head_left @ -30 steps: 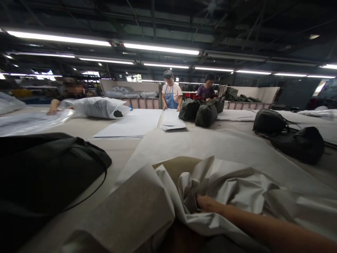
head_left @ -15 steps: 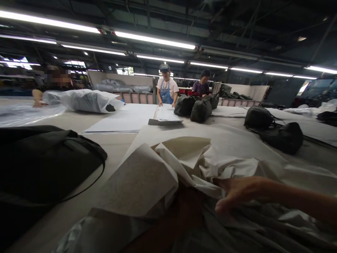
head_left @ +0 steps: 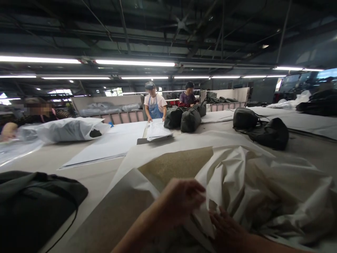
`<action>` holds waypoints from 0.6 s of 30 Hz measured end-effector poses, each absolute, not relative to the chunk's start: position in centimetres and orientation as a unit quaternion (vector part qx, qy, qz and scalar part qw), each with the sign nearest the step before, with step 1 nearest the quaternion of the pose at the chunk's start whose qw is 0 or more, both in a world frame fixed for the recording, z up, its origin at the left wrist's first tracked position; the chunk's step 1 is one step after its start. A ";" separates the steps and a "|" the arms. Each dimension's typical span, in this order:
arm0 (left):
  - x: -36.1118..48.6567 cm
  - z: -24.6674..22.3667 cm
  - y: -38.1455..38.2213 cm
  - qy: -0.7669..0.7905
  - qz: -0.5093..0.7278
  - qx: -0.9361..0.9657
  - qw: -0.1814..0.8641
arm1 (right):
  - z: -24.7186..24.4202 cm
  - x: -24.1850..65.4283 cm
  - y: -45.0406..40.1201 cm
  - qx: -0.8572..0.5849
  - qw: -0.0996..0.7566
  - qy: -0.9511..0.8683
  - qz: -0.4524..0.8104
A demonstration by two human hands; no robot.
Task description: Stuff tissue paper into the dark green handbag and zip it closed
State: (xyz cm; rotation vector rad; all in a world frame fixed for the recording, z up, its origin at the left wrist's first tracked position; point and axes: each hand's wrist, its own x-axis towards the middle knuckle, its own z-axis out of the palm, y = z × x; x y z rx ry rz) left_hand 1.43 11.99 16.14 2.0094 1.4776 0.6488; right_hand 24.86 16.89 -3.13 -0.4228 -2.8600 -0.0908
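A large, crumpled off-white fabric sheet (head_left: pixel 231 172) with a tan-grey inner side spreads over the table in front of me. My left hand (head_left: pixel 181 196) is raised at the middle of it, fingers curled in a pinch on a fold of the fabric. Lower and just to the right, my right hand (head_left: pixel 226 226) lies against the sheet with its fingers stretched out and slightly apart. Part of its palm is in shadow. A dark green-black bag (head_left: pixel 39 200) with a thin cord rests on the table to my left.
Several dark drawstring bags (head_left: pixel 191 119) stand across the table, with more bags (head_left: pixel 273 133) to the right. White sheets (head_left: pixel 116 140) lie flat on the far side. A co-worker in a blue apron (head_left: pixel 155 107) handles a white stack (head_left: pixel 158 130). At left is a filled plastic bag (head_left: pixel 71 130).
My left hand has risen out of the folds into plain view. My right hand has moved lower, and the sheet lies more opened out to the right. The view has shifted right and up.
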 end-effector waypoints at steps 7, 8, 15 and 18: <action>-1.0 18.1 21.7 0.768 0.178 0.615 -0.024 | -5.7 24.3 17.5 -0.099 0.203 -0.959 -0.173; -1.5 17.9 22.2 0.773 0.170 0.611 -0.004 | -5.5 24.4 17.4 -0.100 0.202 -0.960 -0.165; -8.5 17.1 16.9 0.830 0.228 0.508 -0.023 | 0.6 23.6 16.4 -0.209 0.001 -0.970 0.120; -13.0 16.3 11.3 0.852 0.232 0.469 0.015 | 3.0 23.0 16.1 -0.248 -0.063 -0.942 0.217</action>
